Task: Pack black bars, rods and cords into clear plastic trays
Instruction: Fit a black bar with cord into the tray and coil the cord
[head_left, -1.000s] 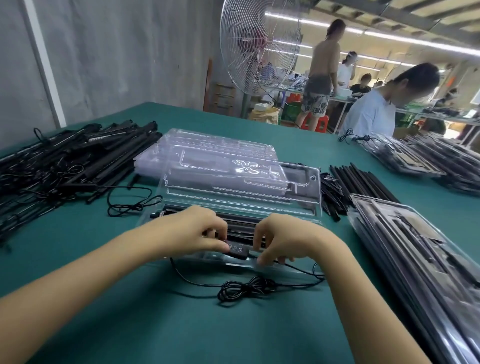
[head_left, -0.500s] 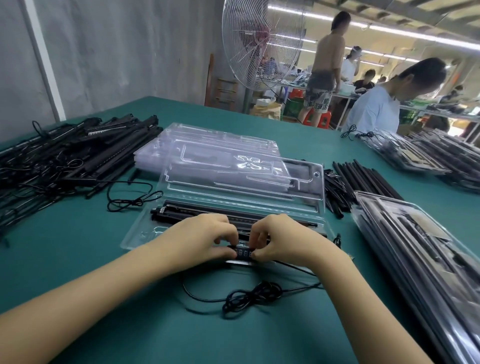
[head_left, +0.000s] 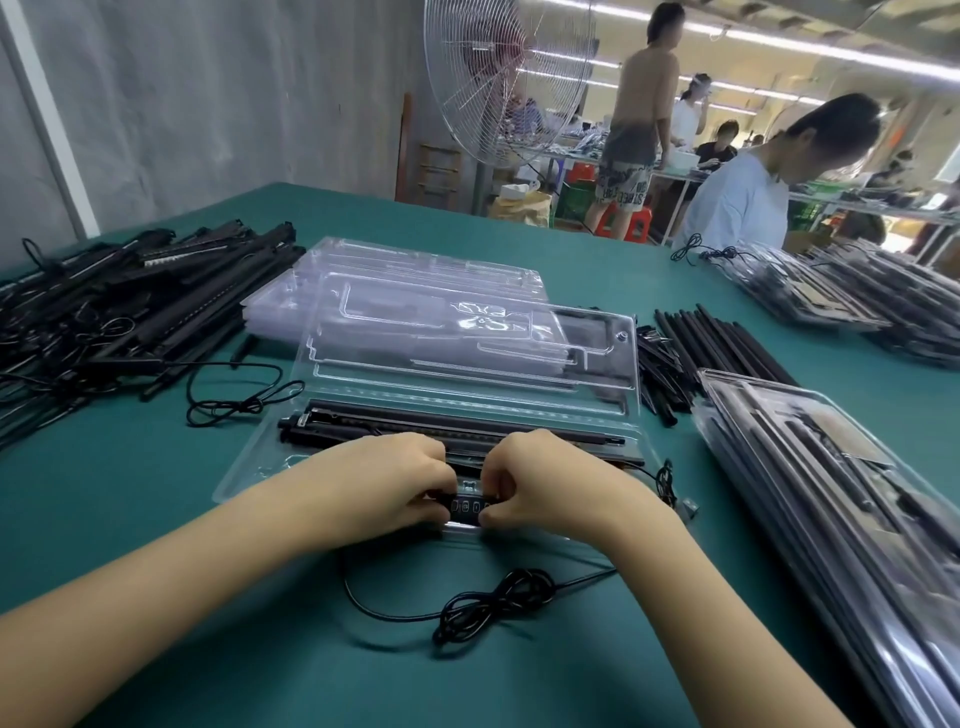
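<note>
Cord (head_left: 493, 605), black and bunched into a loose knot, lies on the green bench (head_left: 130, 467) just nearer than the hands. One strand loops toward the left wrist and another runs under the right wrist. Above it the left hand (head_left: 395, 483) and right hand (head_left: 540, 486) sit knuckle to knuckle with fingers curled. Each pinches one end of a small black control box (head_left: 470, 506) with a row of buttons. The box lies at the near edge of an open clear tray (head_left: 249, 470).

Just beyond the fingers a long black bar (head_left: 467, 426) lies across the tray's base, reaching past both hands. The tray's lid (head_left: 467, 358) is folded open further back, and behind it sits a stack of empty trays (head_left: 415, 270).

Left of the left hand a loose cord (head_left: 234, 397) curls on the bench, and farther left is a heap of black bars (head_left: 130, 301) tangled with cords. Right of the right hand a packed stack (head_left: 841, 509) of filled trays runs along the bench edge, and beyond it black rods (head_left: 722, 338) lie side by side.

Farther off are more filled trays (head_left: 841, 291), a person in a white shirt (head_left: 737, 208) and a wire-caged fan (head_left: 504, 78).
</note>
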